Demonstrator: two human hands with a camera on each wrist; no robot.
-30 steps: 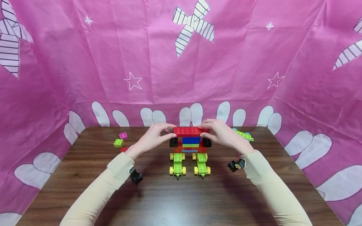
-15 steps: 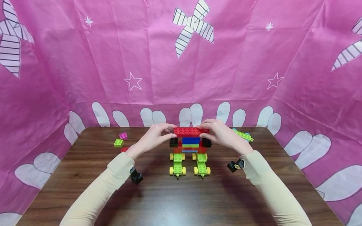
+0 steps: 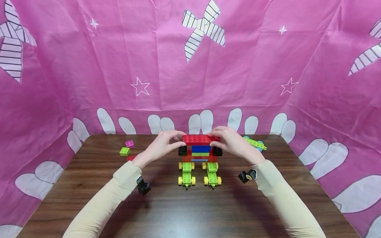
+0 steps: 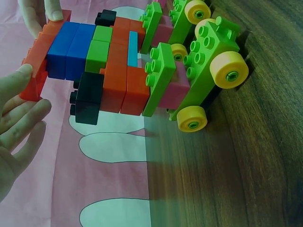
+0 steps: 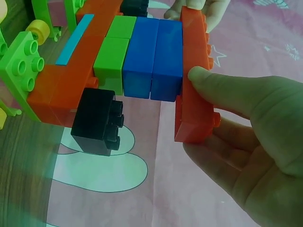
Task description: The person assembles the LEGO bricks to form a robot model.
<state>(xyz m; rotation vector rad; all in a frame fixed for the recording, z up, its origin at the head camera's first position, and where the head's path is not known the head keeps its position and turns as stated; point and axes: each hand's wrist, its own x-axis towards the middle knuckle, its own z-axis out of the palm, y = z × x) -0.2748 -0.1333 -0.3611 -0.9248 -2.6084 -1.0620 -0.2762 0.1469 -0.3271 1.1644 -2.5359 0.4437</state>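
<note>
A figure of toy building bricks stands mid-table on two lime wheeled bases, the left base [image 3: 187, 177] and the right base [image 3: 212, 177], both with yellow wheels. Across its top lies a long red brick [image 3: 195, 139]. My left hand [image 3: 161, 146] pinches the red brick's left end, thumb on the near side. At the other end my right hand [image 3: 231, 143] grips the same brick between thumb and fingers. Beneath it are stacked blue bricks [image 5: 167, 59], green bricks [image 5: 111, 59] and an orange-red section [image 4: 116, 85]. Black bricks [image 4: 89, 99] stick out at both sides.
At the back left lie a pink brick [image 3: 129, 144], a lime brick [image 3: 124, 151] and a red brick [image 3: 130, 158] partly behind the left forearm. Beyond the right wrist is another lime wheeled base [image 3: 255, 143] with blue wheels. A pink curtain [image 3: 170, 81] hangs behind the table [image 3: 168, 217].
</note>
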